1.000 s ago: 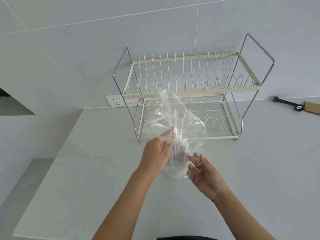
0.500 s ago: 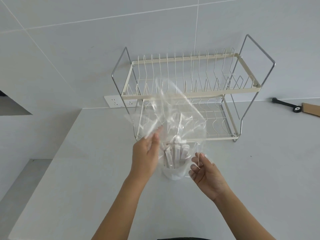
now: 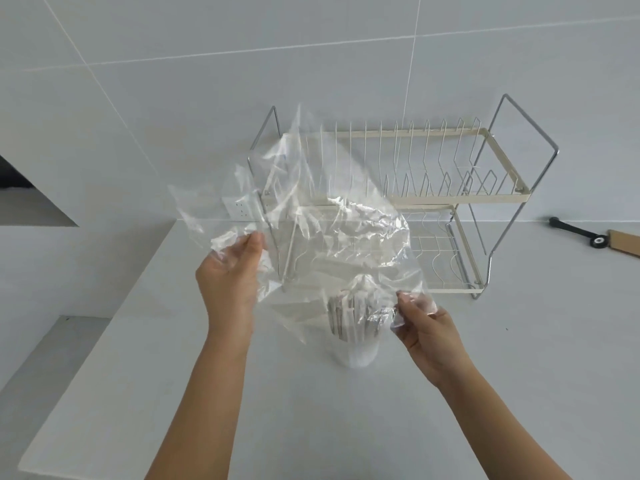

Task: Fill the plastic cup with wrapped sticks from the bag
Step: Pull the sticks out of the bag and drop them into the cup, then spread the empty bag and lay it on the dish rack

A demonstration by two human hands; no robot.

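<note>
A clear plastic bag (image 3: 332, 223) is held spread in the air above the counter. My left hand (image 3: 230, 275) grips its left edge and my right hand (image 3: 427, 323) pinches its lower right corner. Below the bag a translucent white plastic cup (image 3: 356, 351) stands upright on the counter. Several white wrapped sticks (image 3: 349, 317) stand in the cup, their tops poking above the rim. Seen through the film, the bag shows no sticks inside it.
A two-tier cream wire dish rack (image 3: 450, 199) stands behind the cup against the tiled wall. A wall socket (image 3: 239, 207) sits left of the rack. A black-handled tool (image 3: 576, 232) and a cardboard piece (image 3: 623, 241) lie far right. The counter's edge (image 3: 104, 337) drops away at left.
My left hand has lifted the bag up and to the left, off the cup, so the sticks now stand uncovered. My right hand has taken hold of the bag's lower right corner.
</note>
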